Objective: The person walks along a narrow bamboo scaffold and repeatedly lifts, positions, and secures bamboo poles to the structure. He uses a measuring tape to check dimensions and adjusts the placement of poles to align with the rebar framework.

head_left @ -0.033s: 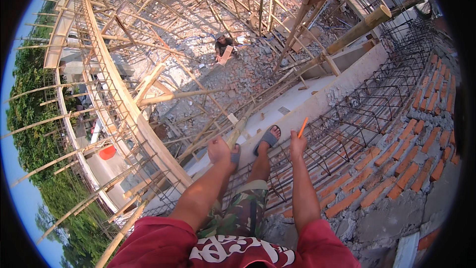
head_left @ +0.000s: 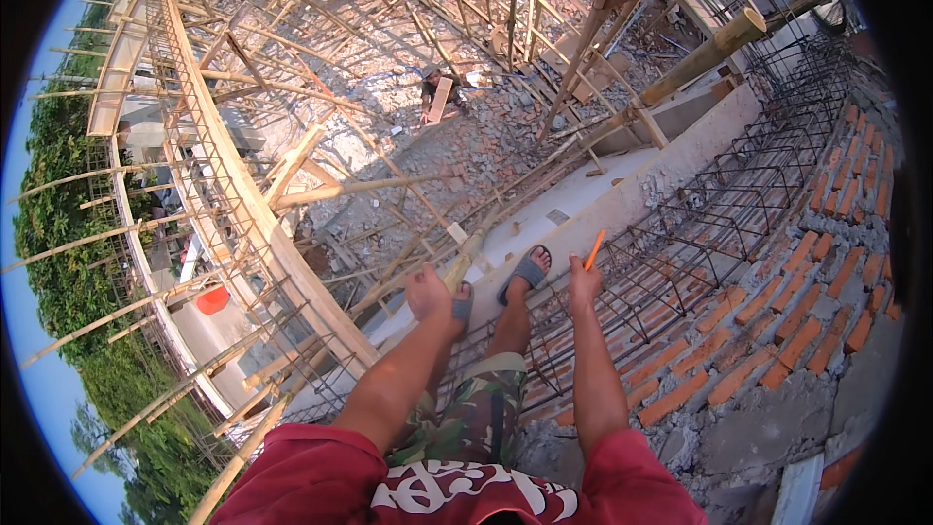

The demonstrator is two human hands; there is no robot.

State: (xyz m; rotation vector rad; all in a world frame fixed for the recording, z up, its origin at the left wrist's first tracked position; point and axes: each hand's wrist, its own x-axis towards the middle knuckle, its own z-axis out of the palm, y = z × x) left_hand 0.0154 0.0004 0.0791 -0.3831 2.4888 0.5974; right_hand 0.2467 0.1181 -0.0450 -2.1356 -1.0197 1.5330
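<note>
My right hand [head_left: 585,284] is closed around a slim orange stick [head_left: 595,249], which points upward; its exact kind does not show. To the left, my left hand [head_left: 426,294] is raised near my left foot in the view, its fingers loosely curled and a little apart, with nothing visible in it. Both sandalled feet are on the narrow ledge, beside a bamboo pole [head_left: 466,261]. Far below, another person [head_left: 430,87] holds up a flat reddish-brown block [head_left: 440,99], which partly hides them.
Rebar cages [head_left: 680,253] run along my right, beside courses of brick [head_left: 739,331]. A timber formwork beam [head_left: 248,194] curves along the left, crossed by bamboo poles. Beyond the ledge is a deep drop to rubble-covered ground [head_left: 486,146]. A red container [head_left: 211,299] is lower left.
The person below has raised the block slightly and tilted it more upright. My left hand's fingers have loosened from a tighter fist. My right hand stays with the orange stick.
</note>
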